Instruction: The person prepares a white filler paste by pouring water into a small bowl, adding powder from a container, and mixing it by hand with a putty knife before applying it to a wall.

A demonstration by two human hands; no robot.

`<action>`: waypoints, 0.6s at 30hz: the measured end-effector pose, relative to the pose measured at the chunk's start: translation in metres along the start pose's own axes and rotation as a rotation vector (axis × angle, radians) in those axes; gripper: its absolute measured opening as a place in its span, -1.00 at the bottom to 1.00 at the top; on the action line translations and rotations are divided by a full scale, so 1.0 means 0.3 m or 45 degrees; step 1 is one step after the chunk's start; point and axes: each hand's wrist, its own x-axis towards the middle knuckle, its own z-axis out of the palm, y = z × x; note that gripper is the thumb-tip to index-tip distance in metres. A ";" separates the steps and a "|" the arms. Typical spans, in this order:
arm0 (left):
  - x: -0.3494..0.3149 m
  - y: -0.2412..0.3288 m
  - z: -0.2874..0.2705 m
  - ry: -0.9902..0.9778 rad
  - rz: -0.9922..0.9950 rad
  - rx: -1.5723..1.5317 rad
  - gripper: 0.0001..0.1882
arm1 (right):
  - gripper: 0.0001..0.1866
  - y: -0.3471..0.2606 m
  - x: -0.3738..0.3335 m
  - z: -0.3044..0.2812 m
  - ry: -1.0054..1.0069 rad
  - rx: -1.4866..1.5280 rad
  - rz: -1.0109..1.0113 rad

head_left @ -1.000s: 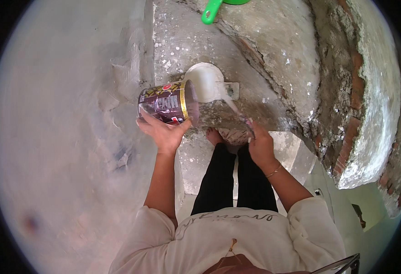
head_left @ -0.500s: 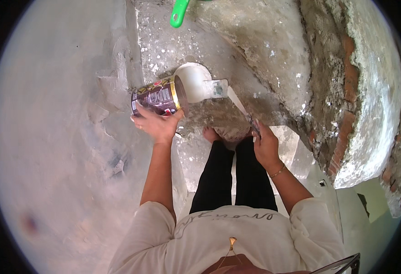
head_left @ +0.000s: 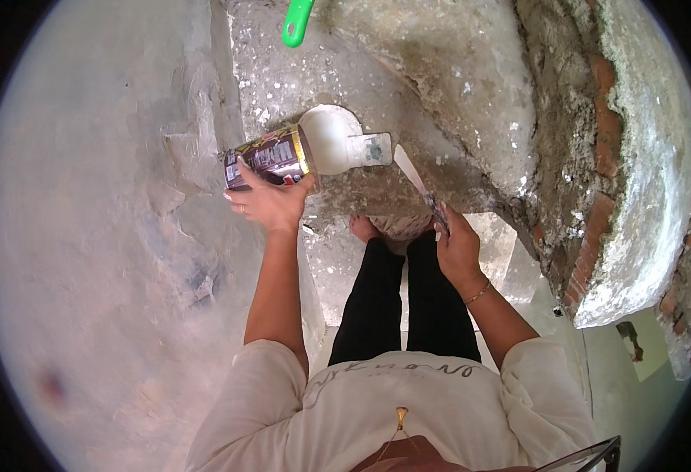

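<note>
My left hand (head_left: 271, 199) is wrapped round a dark brown canister (head_left: 271, 160) with a yellow rim band. The canister lies tipped on its side, its mouth turned right toward a white round dipper (head_left: 331, 134). That dipper has a flat pale handle (head_left: 373, 149) pointing right, with a grey-green patch on it, and holds something white. To the right, my right hand (head_left: 457, 248) is closed on the dark patterned handle of a knife (head_left: 418, 179). Its pale blade, apparently smeared white, points up and left, its tip just right of the dipper's handle. What the canister holds is hidden.
A green handle (head_left: 297, 23) shows at the top edge. On the left rises a grey plastered wall (head_left: 110, 197) with rough patches. White-specked concrete (head_left: 283, 71) lies ahead, and a broken edge with exposed brick (head_left: 597, 204) stands at right. My bare feet (head_left: 365, 228) are below the dipper.
My left hand and the canister have shifted slightly up and left. The right hand holds the knife almost where it was. The view has moved a little.
</note>
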 end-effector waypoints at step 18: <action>-0.059 0.020 -0.015 0.101 0.123 0.055 0.36 | -0.61 0.023 -0.013 -0.026 -0.069 0.052 0.149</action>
